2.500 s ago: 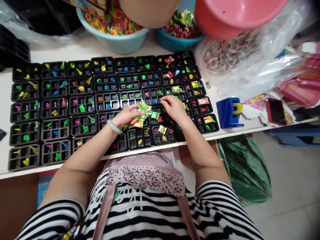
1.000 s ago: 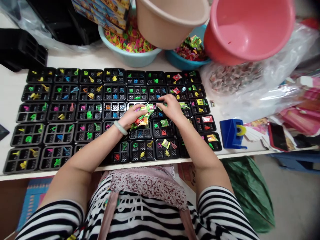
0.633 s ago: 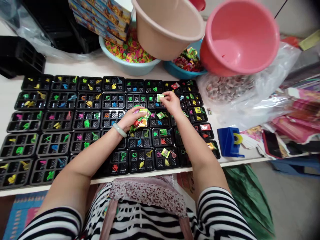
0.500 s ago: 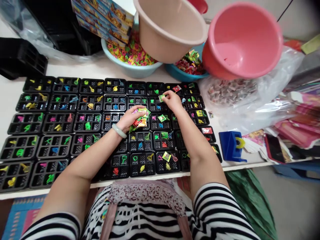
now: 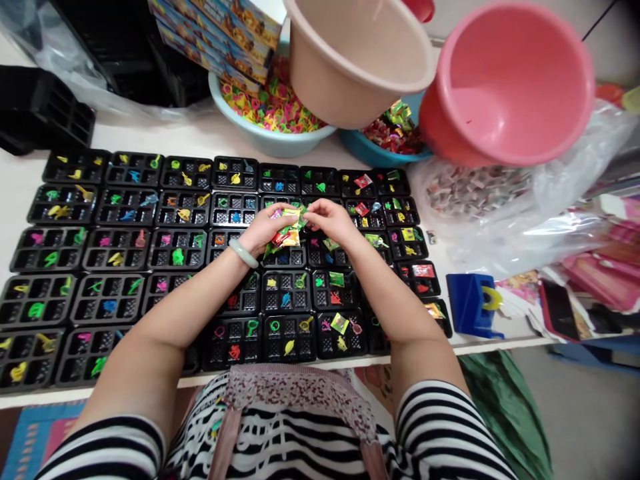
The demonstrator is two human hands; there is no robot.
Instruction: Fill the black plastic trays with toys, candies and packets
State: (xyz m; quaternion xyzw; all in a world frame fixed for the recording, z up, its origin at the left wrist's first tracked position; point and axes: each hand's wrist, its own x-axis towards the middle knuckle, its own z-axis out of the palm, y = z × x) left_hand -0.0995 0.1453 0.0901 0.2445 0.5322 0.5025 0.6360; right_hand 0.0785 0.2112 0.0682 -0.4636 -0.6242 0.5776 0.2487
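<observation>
The left hand (image 5: 261, 230) grasps crinkled, glossy packets (image 5: 289, 235) above black trays (image 5: 273, 348) on the counter (image 5: 150, 137). I see the bunch pointing toward the right hand (image 5: 326, 219), its flat, squarish packets splayed at mixed angles. Right fingertips bunch at its green edge; I can't tell whether they grip. The trays are rectangular, compartmented plastic.

A loose, overlapping bunch of small, glossy, flat foil packets (image 5: 289, 235), green with red and orange ones toward six o'clock, is gripped in the left hand (image 5: 260, 230) above black, rectangular, compartmented plastic trays (image 5: 281, 338); a green foil packet (image 5: 337, 278) lies in one toward four o'clock; a yellow-green foil packet (image 5: 340, 324) lies askew toward five.
</observation>
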